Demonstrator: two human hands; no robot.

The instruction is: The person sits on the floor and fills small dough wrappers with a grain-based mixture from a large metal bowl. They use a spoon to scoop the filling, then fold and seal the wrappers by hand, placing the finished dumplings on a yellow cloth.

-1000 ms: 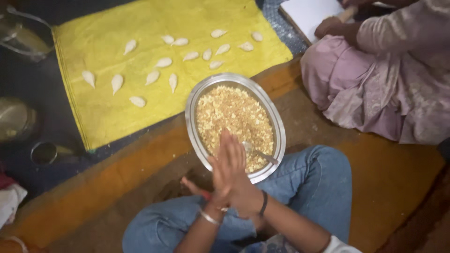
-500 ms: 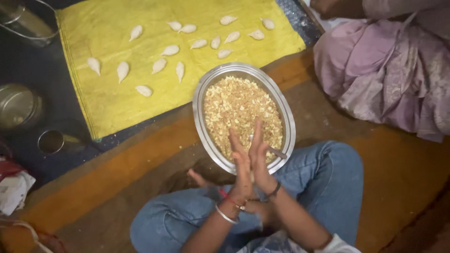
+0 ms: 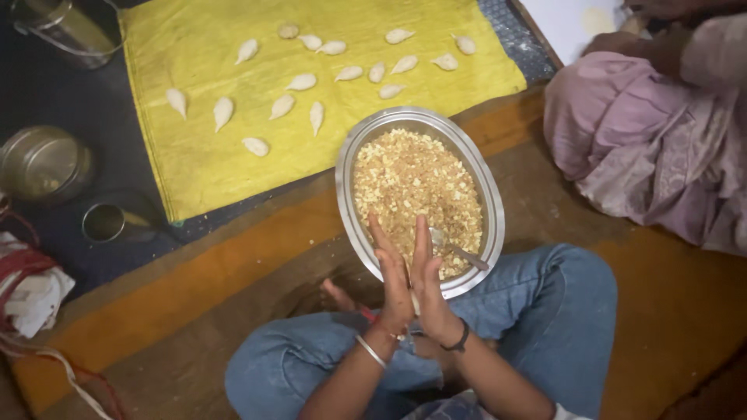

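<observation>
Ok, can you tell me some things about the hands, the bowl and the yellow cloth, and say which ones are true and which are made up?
1. The left hand and right hand are pressed palm to palm. True.
2. The steel bowl is empty. False: it holds a crumbly golden filling.
3. Shaped dumplings lie on the yellow cloth. True.
4. A spoon lies on the cloth. False: it rests in the bowl.
5. The person wears blue jeans. True.
</observation>
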